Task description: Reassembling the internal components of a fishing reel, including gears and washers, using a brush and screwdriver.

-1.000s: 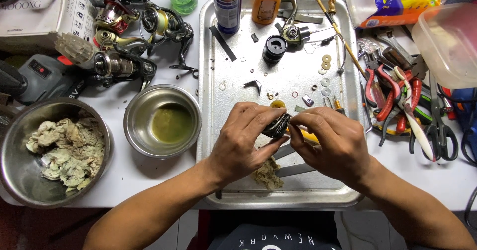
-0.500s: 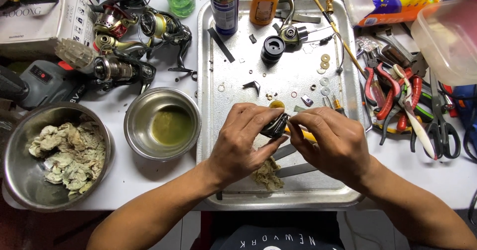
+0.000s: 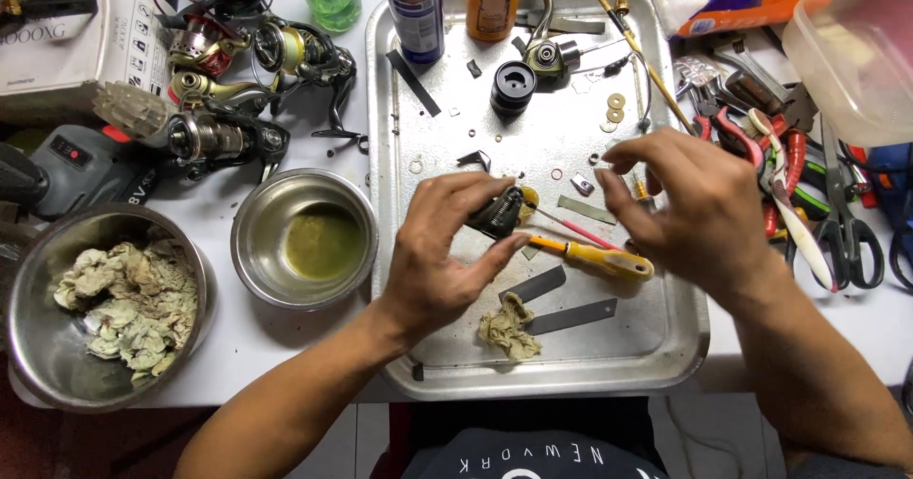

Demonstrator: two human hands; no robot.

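Gripping a small dark reel part (image 3: 497, 213) over the tray (image 3: 666, 346), the left hand (image 3: 442, 255) has it clamped between thumb and fingers. The part's long axis slants up-right toward the right hand (image 3: 694, 208), which hangs just beside it, fingers loosely curled, empty. A yellow screwdriver (image 3: 594, 258) lies beneath.

A white worktop (image 3: 219, 346) under bright, even overhead light; its front edge runs along the bottom of the frame; dark, dim floor (image 3: 38, 441) shows below it.
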